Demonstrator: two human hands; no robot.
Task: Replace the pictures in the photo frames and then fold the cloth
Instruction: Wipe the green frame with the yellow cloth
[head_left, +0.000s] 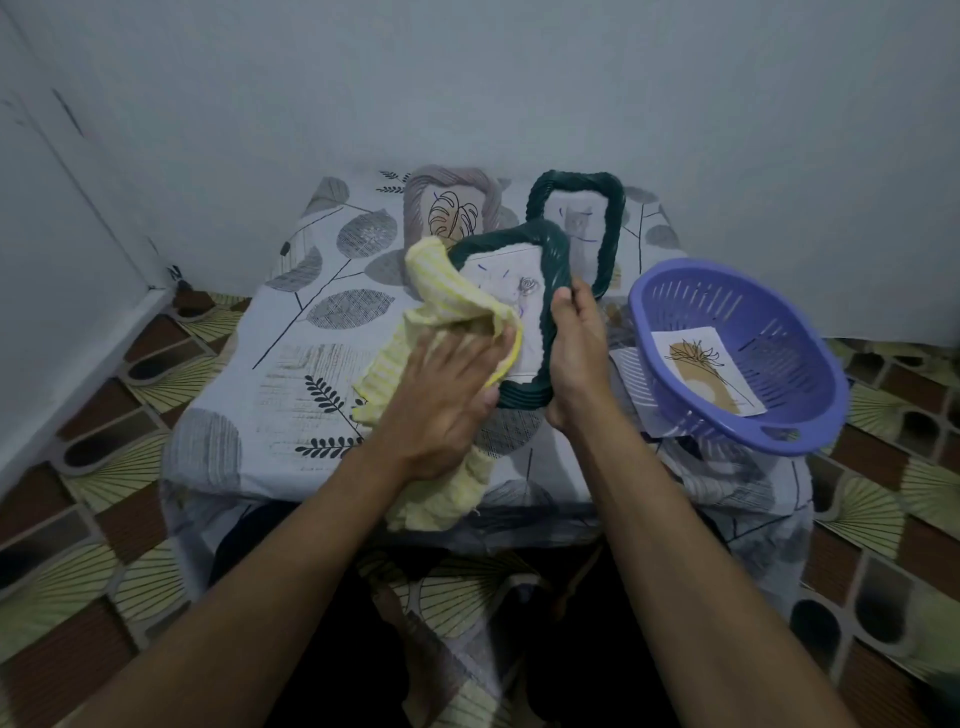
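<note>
Both hands busy. Left hand (447, 400) flat, fingers spread, pressing yellow cloth (441, 291) onto glass of green frame (556, 254). Right hand (576, 353) clamps frame's right rim, thumb in front, fingers behind; frame tilted up, lower edge near table (249, 405). Grey frame (488, 192) and second green frame (613, 218) just behind. Purple basket (779, 332) at right, loose picture (706, 374) inside. Risk: hard wipe against one-sided grip could twist frame loose and knock rear frames. Cloth tail hangs off table edge, may snag.

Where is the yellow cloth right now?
Head view, centre-left: the yellow cloth is under the left hand, pressed against the dark green frame that the right hand holds, its tail hanging over the front edge of the table.
</note>
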